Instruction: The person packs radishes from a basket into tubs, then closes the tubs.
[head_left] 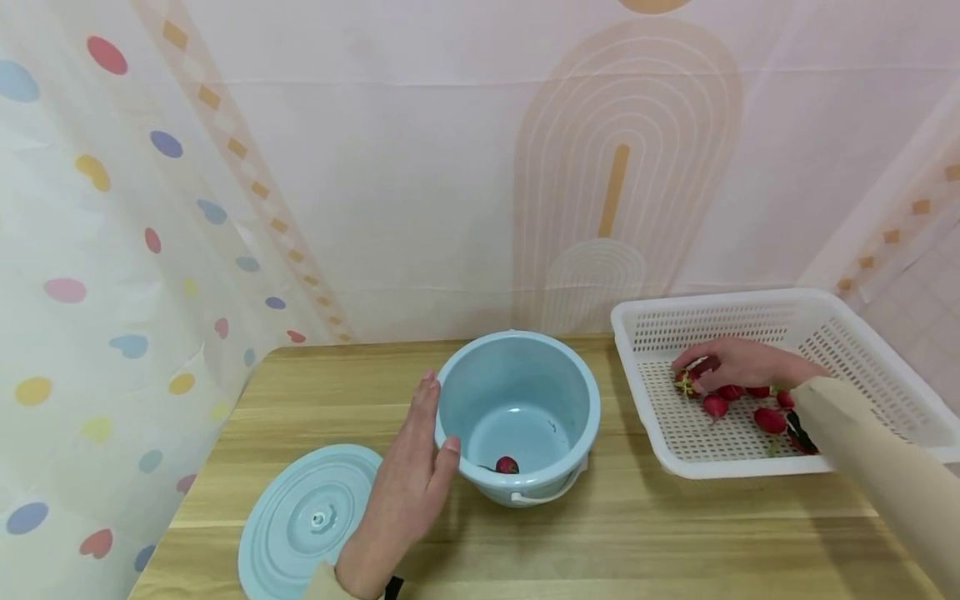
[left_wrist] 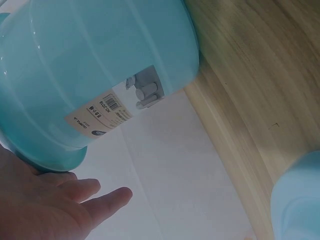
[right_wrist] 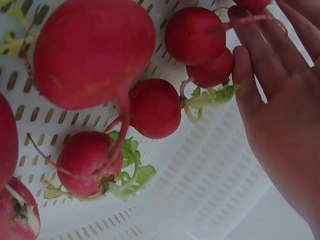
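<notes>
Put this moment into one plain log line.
left hand: against bucket rim | right hand: among radishes in basket, grip unclear | bucket: one radish visible inside | lid: off, on table

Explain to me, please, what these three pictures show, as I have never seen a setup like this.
There is no machine here: the left hand and right hand are a person's own, bare. The wide picture comes from a camera worn on the head, looking forward and down; the other two come from a camera on each wrist.

On the brown wood-grain table are a light-blue round plastic bucket with one small red radish inside, a light-blue round lid to its left, and a white rectangular slotted basket with several red radishes.

The left hand lies at the bucket's rim, fingers straight, not gripping it. The right hand is down among the basket's radishes; whether it holds one, I cannot tell.
</notes>
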